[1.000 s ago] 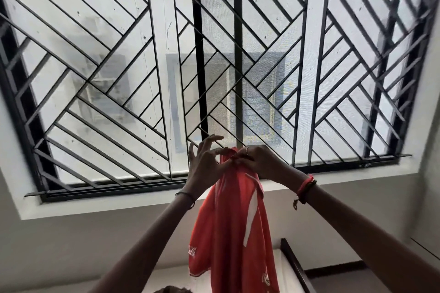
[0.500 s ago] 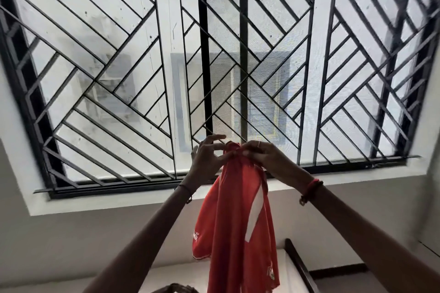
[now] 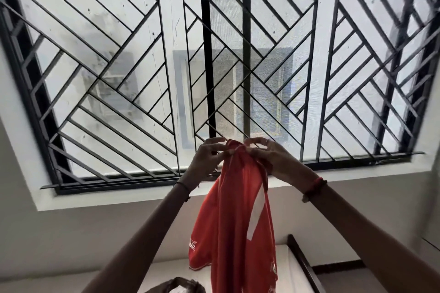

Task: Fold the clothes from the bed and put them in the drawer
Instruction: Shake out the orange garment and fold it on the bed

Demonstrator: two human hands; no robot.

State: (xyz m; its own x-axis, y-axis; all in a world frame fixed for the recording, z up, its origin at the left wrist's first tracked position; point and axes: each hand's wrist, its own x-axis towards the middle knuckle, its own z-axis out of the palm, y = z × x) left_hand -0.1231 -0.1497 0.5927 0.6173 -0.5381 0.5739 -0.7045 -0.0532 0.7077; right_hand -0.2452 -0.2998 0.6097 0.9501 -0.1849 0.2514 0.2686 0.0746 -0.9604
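Up at the middle of our view, before the barred window [image 3: 119,78], we are holding a red shirt [image 3: 238,221] by its bunched top edge. Our left hand [image 3: 207,159] is pinching the cloth between thumb and forefinger, and its other fingers are spreading loose above the pinch. Our right hand [image 3: 271,159], at three o'clock from the left and almost touching it, is gripping the same edge with its fingers curling over the cloth. Both our arms are reaching up from the lower corners, a red bracelet [image 3: 314,185] sitting on the right wrist and a thin dark band [image 3: 183,187] on the left. The shirt is hanging from our fingers toward six o'clock, showing a white stripe down its right side and white script near a hem at seven o'clock. Its lower end is running off the bottom edge, so we cannot tell whether it is touching anything. Behind it the bed [image 3: 162,271] is showing as a pale surface at six o'clock, its dark frame lying at five o'clock. A dark bundle [image 3: 181,285] is lying on the bed at seven o'clock from the shirt; we cannot tell what it is.
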